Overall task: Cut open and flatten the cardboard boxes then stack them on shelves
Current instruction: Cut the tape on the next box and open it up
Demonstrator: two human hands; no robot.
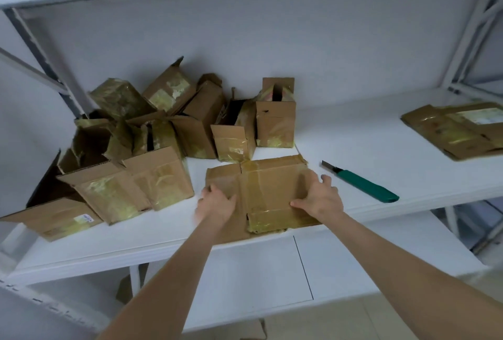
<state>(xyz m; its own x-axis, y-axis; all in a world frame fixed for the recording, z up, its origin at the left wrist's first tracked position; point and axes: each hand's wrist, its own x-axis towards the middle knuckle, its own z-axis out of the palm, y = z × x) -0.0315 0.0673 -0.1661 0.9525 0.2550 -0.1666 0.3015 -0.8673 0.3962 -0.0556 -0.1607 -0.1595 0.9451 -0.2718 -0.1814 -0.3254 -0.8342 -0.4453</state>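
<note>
The left hand (216, 200), slightly blurred, grips the left edge of the flattened box (268, 187) with its thumb on top. The right hand (321, 198) holds the right edge, thumb laid on the cardboard and fingers curled over the side. The box lies at the front of the white shelf (353, 143). A heap of boxes (136, 149) crowds the shelf's left. A stack of flattened cardboard (457, 130) lies far right. A green knife (364, 185) lies near the right hand.
</note>
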